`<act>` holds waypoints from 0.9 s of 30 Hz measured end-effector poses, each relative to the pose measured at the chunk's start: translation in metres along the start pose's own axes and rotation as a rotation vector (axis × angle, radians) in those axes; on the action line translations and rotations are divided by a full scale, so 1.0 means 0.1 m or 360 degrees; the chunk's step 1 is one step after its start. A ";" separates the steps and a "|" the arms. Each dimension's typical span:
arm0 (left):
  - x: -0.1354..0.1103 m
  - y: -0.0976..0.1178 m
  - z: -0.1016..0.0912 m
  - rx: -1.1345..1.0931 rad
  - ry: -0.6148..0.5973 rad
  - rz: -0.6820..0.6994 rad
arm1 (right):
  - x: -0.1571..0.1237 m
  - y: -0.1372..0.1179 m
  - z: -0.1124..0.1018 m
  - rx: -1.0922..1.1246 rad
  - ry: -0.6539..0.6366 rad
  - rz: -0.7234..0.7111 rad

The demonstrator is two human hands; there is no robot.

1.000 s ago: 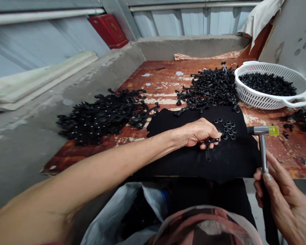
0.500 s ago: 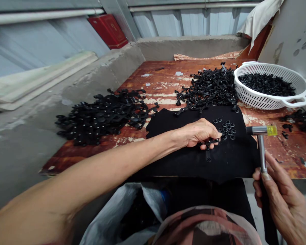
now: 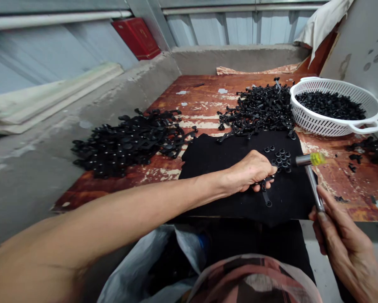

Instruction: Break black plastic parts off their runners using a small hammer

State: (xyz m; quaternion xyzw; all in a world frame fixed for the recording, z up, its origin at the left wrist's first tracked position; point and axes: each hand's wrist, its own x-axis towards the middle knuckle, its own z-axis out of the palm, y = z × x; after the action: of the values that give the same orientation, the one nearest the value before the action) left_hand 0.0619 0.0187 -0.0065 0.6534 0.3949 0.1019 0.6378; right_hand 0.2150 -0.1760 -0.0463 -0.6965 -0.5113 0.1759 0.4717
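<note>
My left hand (image 3: 255, 170) is closed on a small black strap piece (image 3: 266, 195), whose round, holed end hangs below the fingers over the black mat (image 3: 214, 189). Just right of the fingertips lies a cluster of small black round caps (image 3: 281, 158). My right hand (image 3: 340, 235) is wrapped round the handle of a small hammer (image 3: 313, 185) with a metal head, a yellow face on one side and a dark face on the other. The dark face hangs close to the caps. Part of the strap piece is hidden in my left hand.
Heaps of black strap pieces lie at the left (image 3: 119, 145) and at the back (image 3: 261, 109) of the worn red-brown table (image 3: 201, 90). A white plastic basket (image 3: 337, 126) holds many small black parts. More black pieces (image 3: 373, 151) lie at the right. An open pale bag (image 3: 128, 265) is below.
The hammer has moved left and its head has tilted, now close to the caps. My left hand has shifted slightly right, and the strap piece hangs a little lower and further right.
</note>
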 end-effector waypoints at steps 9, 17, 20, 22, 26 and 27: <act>-0.05 0.00 0.12 -0.0090 0.0092 -0.0012 | 0.18 -0.14 -0.10 -0.0461 -0.0113 -0.0636; -0.02 0.06 0.11 -0.0060 0.0124 -0.0072 | 0.29 -0.12 -0.21 -0.0626 -0.0277 -0.0746; -0.01 0.07 0.11 -0.0029 0.0115 -0.0105 | 0.26 -0.20 -0.25 -0.0620 -0.0085 -0.0759; -0.01 0.07 0.10 -0.0014 0.0106 -0.0113 | 0.27 -0.18 -0.24 -0.0650 -0.0037 -0.0763; -0.01 0.07 0.10 -0.0019 0.0107 -0.0107 | 0.34 -0.09 -0.19 -0.0693 -0.0313 -0.0802; -0.01 0.08 0.10 -0.0025 0.0108 -0.0117 | 0.35 -0.09 -0.19 -0.0675 -0.0312 -0.0809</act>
State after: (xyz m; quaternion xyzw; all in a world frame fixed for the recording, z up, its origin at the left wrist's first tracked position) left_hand 0.0708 0.0114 -0.0005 0.6296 0.4394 0.1036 0.6323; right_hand 0.2385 -0.1537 -0.0206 -0.6091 -0.7365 0.0087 0.2939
